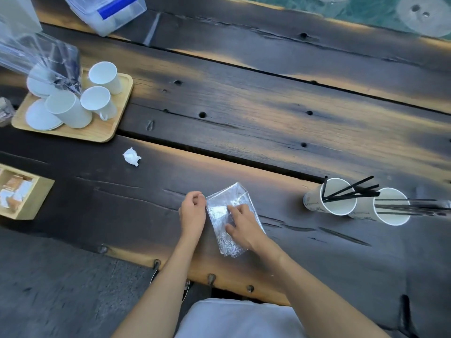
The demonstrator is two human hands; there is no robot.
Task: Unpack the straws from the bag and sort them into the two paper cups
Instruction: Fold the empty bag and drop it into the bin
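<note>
A clear, crinkled plastic bag (220,211) lies flat on the dark wooden table near its front edge. I see no straws in it. My left hand (192,211) pinches the bag's left edge with closed fingers. My right hand (244,225) rests flat on top of the bag, fingers spread. Two white paper cups stand at the right: the nearer-left cup (329,198) holds several black straws (351,190) that lean to the right, and the right cup (390,207) holds several black straws (415,208) that point toward the right edge of the view.
A crumpled white paper ball (132,156) lies on the table left of centre. A wooden tray (102,132) with white cups, lids and a clear bag stands at the far left. A small wooden box (36,198) sits at the left edge. A clear plastic container (107,13) is at the back.
</note>
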